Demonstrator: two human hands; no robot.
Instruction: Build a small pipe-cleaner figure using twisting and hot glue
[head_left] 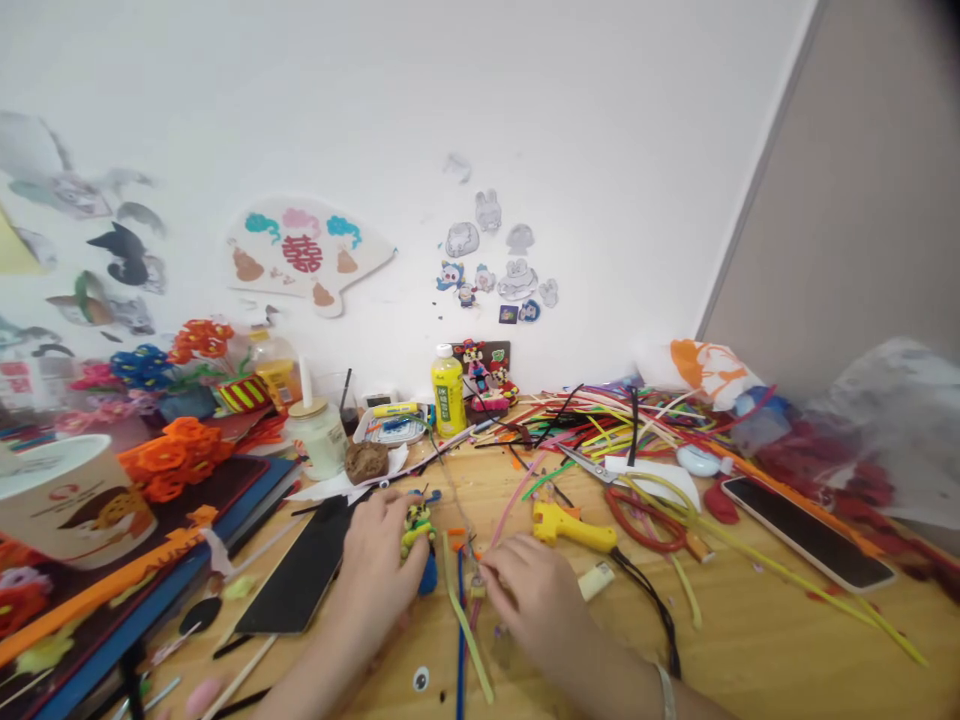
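My left hand [382,560] is closed around a small yellow, green and blue pipe-cleaner figure [418,528] held just above the wooden table [750,640]. My right hand [529,590] is beside it, its fingertips pinched on something small near the figure that I cannot make out. Green, blue and pink pipe cleaners [465,630] lie on the table between and below the two hands. A yellow glue gun [574,528] rests just beyond my right hand, its black cord trailing past my wrist.
A heap of coloured pipe cleaners [600,425] with scissors [589,463] fills the back right. A phone [806,545] lies at right, a black tablet [304,575] at left. A yellow bottle [448,392], jar [322,435], paper cup [71,500] and orange flowers [176,455] stand behind.
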